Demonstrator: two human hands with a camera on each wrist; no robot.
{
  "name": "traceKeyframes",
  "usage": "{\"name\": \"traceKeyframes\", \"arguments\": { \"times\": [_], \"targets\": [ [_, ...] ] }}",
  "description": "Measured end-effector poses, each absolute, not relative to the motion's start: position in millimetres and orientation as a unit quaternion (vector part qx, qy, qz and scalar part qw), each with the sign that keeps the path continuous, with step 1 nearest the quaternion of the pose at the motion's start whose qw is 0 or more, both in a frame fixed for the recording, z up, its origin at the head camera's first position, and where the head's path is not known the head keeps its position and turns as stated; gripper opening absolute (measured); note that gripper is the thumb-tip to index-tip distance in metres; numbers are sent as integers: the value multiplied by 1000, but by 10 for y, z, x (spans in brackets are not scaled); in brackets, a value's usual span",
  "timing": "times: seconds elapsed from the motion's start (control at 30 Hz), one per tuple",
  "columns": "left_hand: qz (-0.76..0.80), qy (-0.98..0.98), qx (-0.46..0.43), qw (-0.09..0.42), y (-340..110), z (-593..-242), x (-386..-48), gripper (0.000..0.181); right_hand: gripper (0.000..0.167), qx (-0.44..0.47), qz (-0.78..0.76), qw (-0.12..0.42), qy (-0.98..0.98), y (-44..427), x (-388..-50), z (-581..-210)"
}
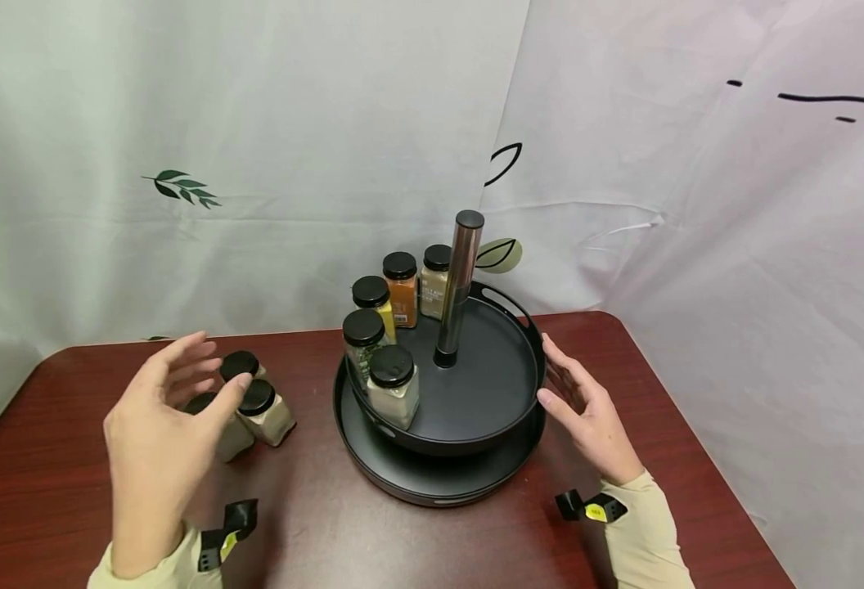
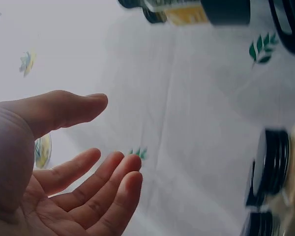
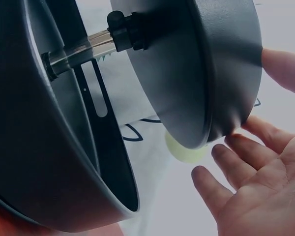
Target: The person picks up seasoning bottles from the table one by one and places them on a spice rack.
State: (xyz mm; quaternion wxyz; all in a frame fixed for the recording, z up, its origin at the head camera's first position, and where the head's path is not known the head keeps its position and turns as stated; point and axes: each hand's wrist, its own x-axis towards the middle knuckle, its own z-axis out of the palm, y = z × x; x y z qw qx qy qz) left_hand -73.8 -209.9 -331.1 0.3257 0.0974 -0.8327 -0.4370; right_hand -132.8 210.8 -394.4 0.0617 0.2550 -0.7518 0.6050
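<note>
My left hand (image 1: 158, 442) is raised over the left of the table, thumb and fingers apart, holding nothing. Beside and partly behind it are three square spice jars with black lids, the clearest being a pale jar (image 1: 270, 419). My right hand (image 1: 587, 413) touches the right outer side of the black upper tray (image 1: 494, 376) with thumb and fingertips. In the right wrist view its fingers (image 3: 246, 162) are loosely extended. Along that tray's left rim stand several filled jars, among them a whitish jar (image 1: 395, 402) and an orange jar (image 1: 404, 303).
Below the upper tray sits a wider black lower tray (image 1: 432, 487). A shiny metal post (image 1: 460, 286) rises through the upper one. The reddish-brown table (image 1: 344, 540) backs onto a pale cloth (image 1: 292, 164) with leaf prints.
</note>
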Motion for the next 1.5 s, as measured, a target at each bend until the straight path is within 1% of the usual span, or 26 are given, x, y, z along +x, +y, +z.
{"name": "traceKeyframes", "arguments": {
  "times": [0.23, 0.4, 0.73, 0.9, 0.97, 1.03, 1.17, 1.5],
  "targets": [
    [-411, -847, 159, 298, -2301, -3362, -743, 54, 64, 245, 614, 59, -748, 2100, -1338, -3938],
    [-377, -872, 188, 249, -2434, -3410, -750, 58, 65, 250, 622, 58, -740, 2089, -1333, -3925],
    [-322, -930, 134, 115, -2671, -3534, -729, 76, 67, 255, 622, 41, -739, 2114, -1343, -3951],
    [-309, -942, 121, 55, -2733, -3608, -779, 87, 69, 256, 623, 35, -739, 2119, -1350, -3957],
    [-302, -945, 121, 39, -2756, -3644, -806, 91, 69, 256, 623, 34, -738, 2120, -1350, -3960],
    [-298, -947, 121, 26, -2774, -3675, -824, 94, 70, 255, 624, 34, -738, 2119, -1351, -3961],
    [-296, -948, 117, 19, -2795, -3718, -838, 97, 70, 255, 623, 33, -739, 2115, -1348, -3960],
    [-305, -944, 124, -7, -2840, -3744, -863, 99, 71, 253, 624, 33, -738, 2109, -1336, -3958]
  ]
}}
